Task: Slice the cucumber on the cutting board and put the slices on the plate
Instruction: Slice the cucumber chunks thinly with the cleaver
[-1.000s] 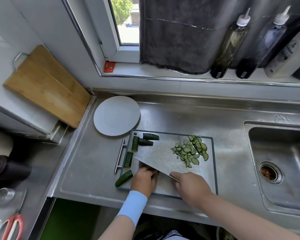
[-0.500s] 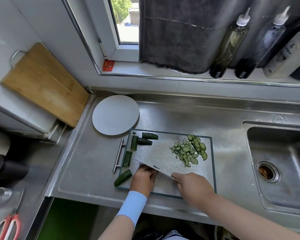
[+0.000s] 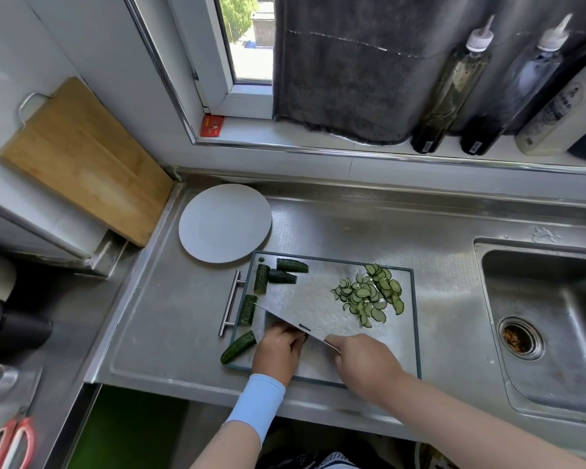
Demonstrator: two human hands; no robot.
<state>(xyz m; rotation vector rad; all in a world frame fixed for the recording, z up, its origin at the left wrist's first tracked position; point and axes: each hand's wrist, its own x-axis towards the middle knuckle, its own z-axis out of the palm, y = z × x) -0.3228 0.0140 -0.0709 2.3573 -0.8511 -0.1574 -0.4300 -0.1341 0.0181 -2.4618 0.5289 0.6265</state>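
A pair of red-handled scissors [image 3: 11, 441] lies nearest the camera, well to the left of the rectangular steel cutting board [image 3: 400, 350] with its dark green rim, which sits on the stainless-steel tabletop [image 3: 170, 319]. Two forearms reach over the board's near edge.

The left hand [image 3: 278, 353], with a pale blue sleeve [image 3: 257, 404] at its wrist, rests on the board's near left part, fingers curled down against one broad steel cleaver [image 3: 305, 308]. The blade hides the fingertips, so whether that grip holds anything cannot be told. The right hand [image 3: 362, 363], just beside it, has its grip clenched round the cleaver's handle, and the blade slants from there towards the board's left edge.

Five dark green cucumber chunks [image 3: 247, 309] lie along the board's left side. One pokes off the near left corner, one sits just beside the blade's tip, and three cluster at the far left corner. One heap of thin pale-green cucumber slices [image 3: 369, 294], too overlapped to count, sits on the board's far right part.

One steel sink basin [image 3: 538, 333] lies to the board's right. One round white plate [image 3: 224, 228] lies just beside the board's far left corner. One wooden chopping board [image 3: 82, 160] leans on the wall farther left. Three bottles [image 3: 450, 89] stand on the window ledge beyond the board, beside a hanging grey cloth [image 3: 352, 62].
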